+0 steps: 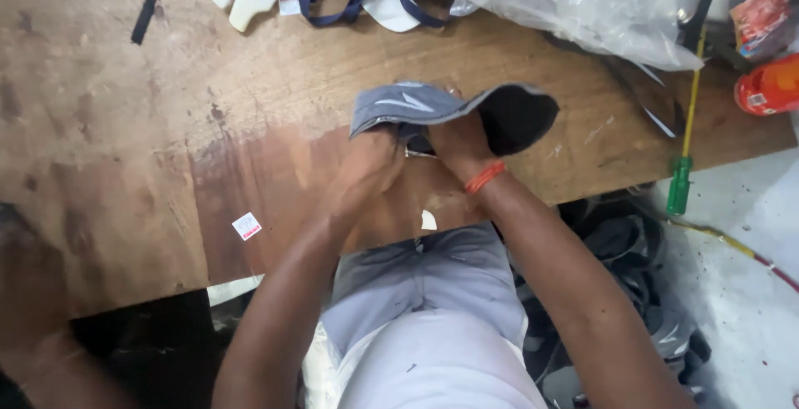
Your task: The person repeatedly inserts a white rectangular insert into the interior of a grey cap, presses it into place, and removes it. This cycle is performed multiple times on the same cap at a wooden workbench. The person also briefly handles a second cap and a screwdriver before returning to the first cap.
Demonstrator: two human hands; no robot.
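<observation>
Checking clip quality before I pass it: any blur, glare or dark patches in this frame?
Head view: left hand and right hand on the grey shoe upper look slightly motion-soft; the clear plastic bag at top right shows bright glare; the lower left under the wooden table falls into deep shadow; the table grain stays fairly sharp.

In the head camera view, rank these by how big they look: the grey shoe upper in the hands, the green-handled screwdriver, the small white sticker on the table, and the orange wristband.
Largest to smallest:
1. grey shoe upper
2. green-handled screwdriver, long but thin
3. and 4. orange wristband and white sticker look alike, so I won't rank them.
</observation>
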